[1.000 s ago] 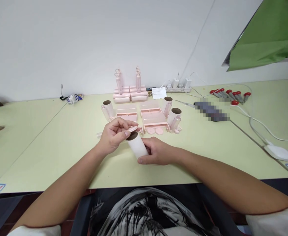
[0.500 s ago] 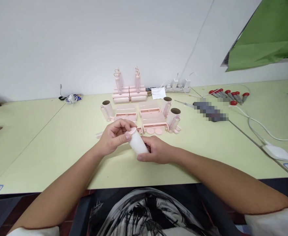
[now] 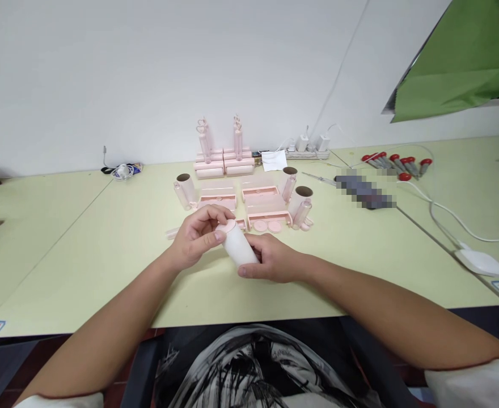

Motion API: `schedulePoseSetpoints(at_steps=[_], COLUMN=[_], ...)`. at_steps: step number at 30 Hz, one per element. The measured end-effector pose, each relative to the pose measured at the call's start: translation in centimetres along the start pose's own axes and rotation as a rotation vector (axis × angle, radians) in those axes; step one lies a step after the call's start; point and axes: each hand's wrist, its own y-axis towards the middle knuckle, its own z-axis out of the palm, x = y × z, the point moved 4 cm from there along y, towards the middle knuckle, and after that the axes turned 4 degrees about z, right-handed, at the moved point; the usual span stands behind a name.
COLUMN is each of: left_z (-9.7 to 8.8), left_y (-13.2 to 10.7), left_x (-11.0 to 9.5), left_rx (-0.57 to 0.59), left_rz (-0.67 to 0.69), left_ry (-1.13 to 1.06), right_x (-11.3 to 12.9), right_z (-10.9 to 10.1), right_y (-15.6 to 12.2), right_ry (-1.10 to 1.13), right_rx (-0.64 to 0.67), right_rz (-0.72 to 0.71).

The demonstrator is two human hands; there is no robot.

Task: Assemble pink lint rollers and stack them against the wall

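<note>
A white lint roll (image 3: 241, 249) is held tilted above the table, its upper end towards the left. My right hand (image 3: 275, 258) is closed around its lower part, thumb along the near side. A round pink end cap (image 3: 229, 226) covers the upper end. My left hand (image 3: 201, 235) pinches that end, thumb and fingers on the cap and rim. Just beyond my hands lie pink roller housings (image 3: 270, 217) with clear covers, partly hidden by my fingers. Two loose pink discs (image 3: 267, 226) rest in front of one housing.
Cardboard-cored rolls (image 3: 304, 195) stand beside clear pink handles (image 3: 302, 214). Pink lint rollers (image 3: 239, 164) are lined up at the wall. A power strip (image 3: 309, 154), red-capped tools (image 3: 396, 161) and a white charger pad (image 3: 481, 262) with its cable lie to the right.
Both hands keep the same hold on the roll. The roll and the cap have turned or shifted very slightly; nothing else on the table has moved.
</note>
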Motion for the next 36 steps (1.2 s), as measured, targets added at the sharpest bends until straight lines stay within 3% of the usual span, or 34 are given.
schedulePoseSetpoints(at_steps=[7, 15, 17, 20, 22, 26, 31, 36], left_z=[-0.8, -1.4, -1.1, -0.2, 0.0, -0.3, -0.1, -1.6], left_y=[-0.1, -0.5, -0.5, -0.3, -0.4, -0.1, 0.1, 0.2], left_x=[0.4, -1.5, -1.9, -1.6, -1.5, -1.5, -1.5, -0.7], left_rx=[-0.186, -0.478, -0.372, 0.012, 0.123, 0.139, 0.221, 0.024], left_rz=[0.075, 0.292, 0.301, 0.256, 0.256, 0.269, 0.226, 0.146], left_ry=[0.019, 0.345, 0.431, 0.537, 0.564, 0.571, 0.581, 0.749], right_x=[-0.1, -0.1, -0.1, 0.1, 0.2, 0.0, -0.2, -0.1], right_z=[-0.4, -0.6, -0.6, -0.8, -0.9, -1.3, -1.0, -1.2], right_y=[0.0, 0.0, -0.1, -0.1, -0.1, -0.1, -0.2, -0.4], right_ry=[0.031, -0.029, -0.018, 0.018, 0.027, 0.002, 0.043, 0.061], right_rx=[-0.068, -0.101, -0.105, -0.138, -0.171, -0.235, -0.2, -0.255], right_rz=[-0.001, 0.048, 0.044, -0.003, -0.029, 0.04, 0.107, 0.063])
